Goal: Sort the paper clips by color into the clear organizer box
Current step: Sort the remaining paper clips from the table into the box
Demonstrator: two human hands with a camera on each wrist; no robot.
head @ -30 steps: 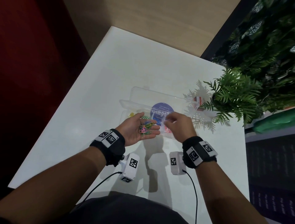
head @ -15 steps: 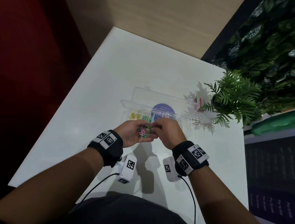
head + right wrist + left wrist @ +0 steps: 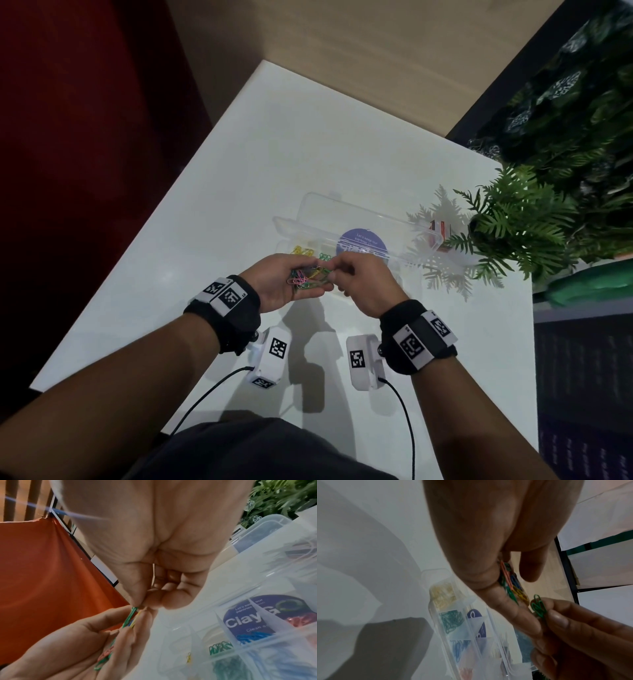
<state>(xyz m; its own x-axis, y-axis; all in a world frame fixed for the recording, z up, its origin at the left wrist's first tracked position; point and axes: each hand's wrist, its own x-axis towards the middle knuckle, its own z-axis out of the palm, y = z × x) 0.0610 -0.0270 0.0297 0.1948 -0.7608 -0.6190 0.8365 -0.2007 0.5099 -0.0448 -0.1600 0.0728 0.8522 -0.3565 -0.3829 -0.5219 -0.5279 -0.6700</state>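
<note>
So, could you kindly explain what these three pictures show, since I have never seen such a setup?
No robot here: a person wears one camera on the head and one on each wrist. The head view looks down on a white table with a clear organizer box, lid open, and a fern. The left hand cups a heap of mixed paper clips. The right hand pinches green paper clips, best seen in the left wrist view. Yellow, green, blue and red clips already lie in separate compartments.
</note>
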